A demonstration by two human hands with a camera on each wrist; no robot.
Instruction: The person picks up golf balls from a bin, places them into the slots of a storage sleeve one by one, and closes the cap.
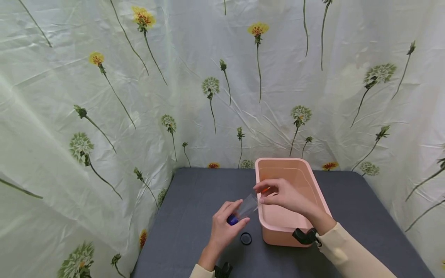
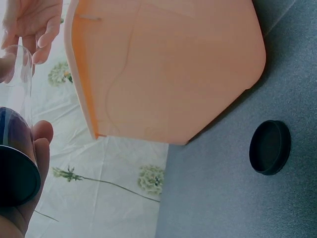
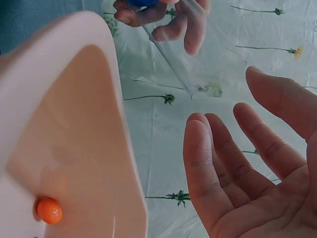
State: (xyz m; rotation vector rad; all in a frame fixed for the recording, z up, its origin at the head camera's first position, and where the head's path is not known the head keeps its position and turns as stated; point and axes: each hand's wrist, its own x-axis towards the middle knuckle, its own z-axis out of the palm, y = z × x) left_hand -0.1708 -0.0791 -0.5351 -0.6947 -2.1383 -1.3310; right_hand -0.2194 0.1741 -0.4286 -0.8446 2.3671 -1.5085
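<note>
My left hand (image 1: 222,224) grips a clear tube (image 1: 248,206), held tilted above the table, left of the pink bin (image 1: 314,181). A blue ball (image 1: 232,220) sits at the tube's lower end, inside it. A black cap (image 2: 19,176) covers that end in the left wrist view. Near the tube's upper mouth, above the bin's left rim, is my right hand (image 1: 286,197). Its fingers are loosely bent and hold nothing in the right wrist view. An orange ball (image 3: 49,210) lies inside the bin.
A loose round black lid (image 1: 246,238) lies on the dark grey table (image 1: 194,216), close to the bin's near left corner. Behind the table and along its left hangs a pale curtain (image 1: 187,96) printed with flowers.
</note>
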